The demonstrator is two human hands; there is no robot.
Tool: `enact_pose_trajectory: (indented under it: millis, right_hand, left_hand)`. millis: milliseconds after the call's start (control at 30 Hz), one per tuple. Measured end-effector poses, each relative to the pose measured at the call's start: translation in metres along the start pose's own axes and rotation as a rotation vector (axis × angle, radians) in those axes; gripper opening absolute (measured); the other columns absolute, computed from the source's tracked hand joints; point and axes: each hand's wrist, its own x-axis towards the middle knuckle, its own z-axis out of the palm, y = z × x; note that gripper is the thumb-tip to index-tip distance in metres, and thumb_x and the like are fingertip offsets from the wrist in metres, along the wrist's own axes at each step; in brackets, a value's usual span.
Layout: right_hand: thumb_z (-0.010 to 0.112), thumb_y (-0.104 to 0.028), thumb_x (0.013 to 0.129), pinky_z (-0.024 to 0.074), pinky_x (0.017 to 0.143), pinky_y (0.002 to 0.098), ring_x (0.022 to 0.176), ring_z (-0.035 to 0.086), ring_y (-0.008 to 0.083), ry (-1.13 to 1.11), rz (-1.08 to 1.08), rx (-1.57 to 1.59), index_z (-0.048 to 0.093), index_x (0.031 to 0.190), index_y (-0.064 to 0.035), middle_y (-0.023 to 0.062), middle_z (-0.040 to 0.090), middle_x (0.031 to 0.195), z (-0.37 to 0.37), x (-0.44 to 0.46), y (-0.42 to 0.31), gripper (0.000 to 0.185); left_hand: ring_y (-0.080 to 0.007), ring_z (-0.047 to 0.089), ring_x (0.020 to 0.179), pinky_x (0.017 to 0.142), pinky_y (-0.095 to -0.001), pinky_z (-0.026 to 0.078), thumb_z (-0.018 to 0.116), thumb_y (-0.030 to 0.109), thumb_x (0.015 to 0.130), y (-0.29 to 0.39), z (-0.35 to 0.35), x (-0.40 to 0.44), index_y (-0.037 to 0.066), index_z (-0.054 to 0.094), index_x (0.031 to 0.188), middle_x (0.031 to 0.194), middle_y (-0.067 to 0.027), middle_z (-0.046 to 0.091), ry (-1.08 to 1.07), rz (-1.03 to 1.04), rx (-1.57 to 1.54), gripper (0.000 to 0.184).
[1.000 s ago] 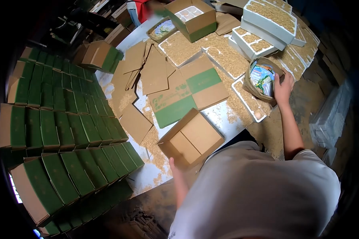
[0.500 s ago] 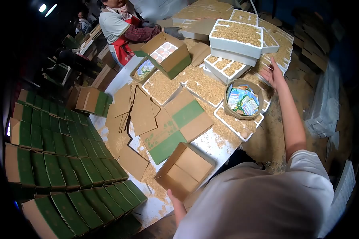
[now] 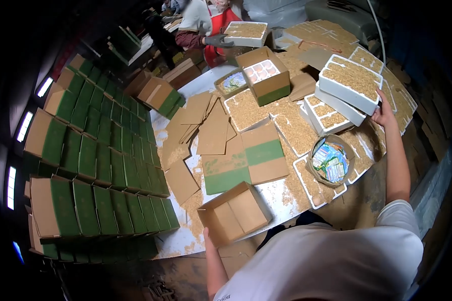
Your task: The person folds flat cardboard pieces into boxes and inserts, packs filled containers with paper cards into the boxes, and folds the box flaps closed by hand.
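My right hand [image 3: 382, 112] grips the near right corner of a white foam box [image 3: 350, 80] topped with sawdust-like filling. This box sits askew on other foam boxes [image 3: 331, 114]. At the near table edge, my left hand [image 3: 209, 239] is at the left wall of an open, empty cardboard box [image 3: 236, 213]; its thumb shows, and the other fingers are hidden. A round tub [image 3: 316, 173] of colourful printed cards stands on a filled foam box [image 3: 314, 193] near my right forearm. Behind the empty box lies a flattened green-and-brown carton [image 3: 263, 150].
Rows of green cartons [image 3: 93, 155] stack up on the left. Loose cardboard sheets [image 3: 211, 130] lie mid-table. Farther back stands an open carton [image 3: 273, 95] with eggs in a white tray. Across the table a co-worker's gloved hand [image 3: 218, 41] holds another foam box [image 3: 246, 31].
My right hand has gone from open beside the stack to gripping the top foam box, which now sits askew. The co-worker has a foam box raised. The view has turned.
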Motion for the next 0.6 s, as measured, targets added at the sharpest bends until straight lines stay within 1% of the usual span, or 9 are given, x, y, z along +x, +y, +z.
enact_pose_trajectory:
  millis: [33,100,167,267,333,433,500,567,600]
  right_hand:
    - [0.077,-0.048,0.077,0.0548,0.089,0.0417,0.098,0.067,0.0266,-0.012,-0.031,-0.006,0.058,0.119,-0.0026,0.0112,0.067,0.11,-0.002,0.002,-0.003,0.065]
    - [0.077,-0.044,0.078,0.0556,0.089,0.0407,0.099,0.067,0.0262,-0.061,-0.035,0.007,0.055,0.12,0.0027,0.013,0.067,0.11,-0.016,0.017,-0.009,0.066]
    - [0.074,-0.045,0.082,0.0584,0.063,0.0243,0.072,0.068,0.0159,0.049,-0.098,0.003,0.058,0.112,0.0003,0.0072,0.069,0.092,0.015,-0.001,-0.003,0.057]
    - [0.073,-0.048,0.082,0.0506,0.048,0.018,0.056,0.06,0.0101,0.075,-0.179,-0.005,0.06,0.11,-0.0029,0.002,0.065,0.08,0.004,0.018,-0.001,0.055]
    - [0.073,-0.051,0.082,0.0434,0.041,0.0152,0.049,0.053,0.0075,0.077,-0.301,-0.085,0.061,0.108,-0.006,-0.001,0.062,0.075,0.014,0.008,0.006,0.053]
    - [0.066,-0.043,0.091,0.05,0.096,0.0347,0.115,0.059,0.0212,-0.093,-0.294,-0.085,0.046,0.136,-0.0054,0.0106,0.057,0.128,-0.006,0.015,0.007,0.062]
    - [0.064,-0.042,0.092,0.0493,0.097,0.0347,0.115,0.059,0.0219,-0.184,-0.338,-0.089,0.045,0.137,-0.0053,0.0102,0.056,0.13,0.008,-0.009,0.024,0.061]
    - [0.061,-0.04,0.094,0.0499,0.097,0.0354,0.115,0.059,0.0224,-0.198,-0.316,-0.111,0.044,0.137,-0.0051,0.0098,0.055,0.132,0.047,-0.053,0.053,0.058]
    - [0.06,-0.039,0.094,0.0506,0.096,0.0357,0.114,0.06,0.0227,-0.274,-0.28,-0.118,0.045,0.137,-0.0051,0.0099,0.057,0.131,0.06,-0.067,0.071,0.057]
  left_hand:
    - [-0.028,0.062,0.099,0.083,-0.0406,0.052,0.051,0.062,0.087,-0.002,-0.003,0.002,0.004,0.054,0.126,0.114,-0.0132,0.062,0.03,0.017,0.018,0.069]
    - [-0.0282,0.062,0.101,0.086,-0.0413,0.052,0.052,0.06,0.088,0.006,0.013,-0.008,0.004,0.052,0.128,0.116,-0.0133,0.062,0.011,0.039,0.024,0.07]
    - [-0.0281,0.062,0.101,0.087,-0.0416,0.053,0.052,0.059,0.088,0.012,0.028,-0.014,0.004,0.052,0.129,0.116,-0.0132,0.062,0.043,0.054,0.052,0.068]
    - [-0.0279,0.062,0.102,0.088,-0.0416,0.053,0.053,0.057,0.089,0.012,0.024,-0.009,0.005,0.052,0.129,0.116,-0.0127,0.062,0.036,0.034,0.024,0.066]
    - [-0.0275,0.063,0.101,0.088,-0.0413,0.053,0.053,0.056,0.089,0.002,0.018,-0.003,0.005,0.053,0.129,0.115,-0.0125,0.062,0.047,0.046,0.012,0.064]
    - [-0.0266,0.063,0.098,0.086,-0.0407,0.053,0.054,0.054,0.089,0.0,0.021,0.001,0.006,0.053,0.128,0.115,-0.0121,0.062,0.093,0.093,0.045,0.062]
    - [-0.0257,0.063,0.096,0.085,-0.0401,0.053,0.054,0.053,0.089,0.004,0.033,-0.003,0.005,0.053,0.128,0.114,-0.0119,0.062,0.101,0.094,0.052,0.062]
    - [-0.0258,0.058,0.106,0.09,-0.0384,0.049,0.055,0.053,0.089,0.012,0.036,-0.008,0.003,0.05,0.133,0.123,-0.013,0.059,-0.027,0.043,0.059,0.067]
    - [-0.0258,0.058,0.108,0.092,-0.0384,0.048,0.055,0.053,0.089,0.02,0.049,-0.018,0.003,0.049,0.134,0.124,-0.0134,0.058,-0.025,0.024,0.012,0.067]
